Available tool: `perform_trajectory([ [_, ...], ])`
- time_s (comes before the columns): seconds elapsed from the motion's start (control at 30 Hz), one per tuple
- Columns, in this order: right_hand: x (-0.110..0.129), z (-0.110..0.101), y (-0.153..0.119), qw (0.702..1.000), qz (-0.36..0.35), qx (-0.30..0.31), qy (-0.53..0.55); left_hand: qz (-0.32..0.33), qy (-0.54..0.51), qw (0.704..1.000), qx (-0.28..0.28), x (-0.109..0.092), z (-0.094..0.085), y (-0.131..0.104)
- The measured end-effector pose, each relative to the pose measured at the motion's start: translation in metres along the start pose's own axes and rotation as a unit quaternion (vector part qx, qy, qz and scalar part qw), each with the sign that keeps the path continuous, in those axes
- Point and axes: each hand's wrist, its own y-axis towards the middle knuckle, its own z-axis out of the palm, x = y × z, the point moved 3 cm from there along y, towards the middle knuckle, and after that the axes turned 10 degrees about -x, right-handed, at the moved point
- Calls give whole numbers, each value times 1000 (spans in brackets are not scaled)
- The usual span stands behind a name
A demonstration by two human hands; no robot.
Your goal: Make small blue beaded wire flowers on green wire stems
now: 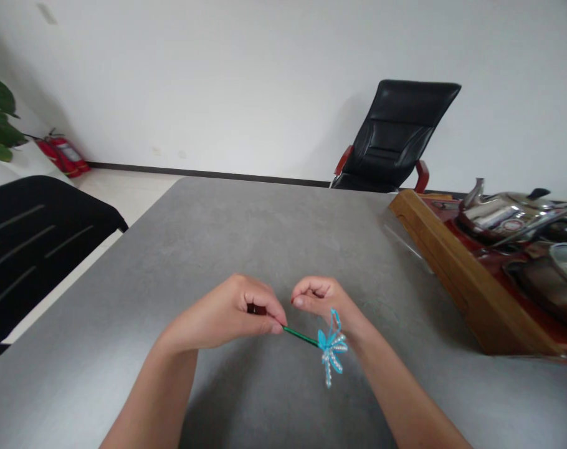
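Note:
My left hand (pixel 250 312) pinches the end of a green wrapped stem between thumb and forefinger. That stem belongs to a beaded flower (pixel 331 350) with light blue petals and rows of clear or white beads, its head pointing right and lying in front of my right wrist. Close by, a little above the stem, my right hand (pixel 317 295) is closed with thumb and forefinger drawn together. Whatever those fingers hold, if anything, is too small to make out. Both hands are over the grey table (pixel 265 231).
A wooden tea tray (pixel 433 262) with a steel kettle (pixel 508 212) and a pot (pixel 554 280) stands at the right. Behind the table is a black office chair (pixel 400 131); another black chair (pixel 45 243) is at left. Fire extinguishers (pixel 63 156) stand by the wall.

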Motion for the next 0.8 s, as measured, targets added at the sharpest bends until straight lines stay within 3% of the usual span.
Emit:
perform_trajectory([
  [0.2, 11, -5, -4, 999, 4, 26, -19, 18, 47, 998, 40, 1, 5, 0],
  [0.5, 31, -8, -14, 986, -61, -8, -156, 28, 110, 993, 20, 6, 10, 1],
  [0.67, 52, 2, -28, 942, -160, -95, -279, 28, 146, 989, -2, 7, 11, 2],
  [0.8, 64, 9, -41, 894, -239, -135, -354, 29, 150, 986, -70, 8, 6, 3],
])
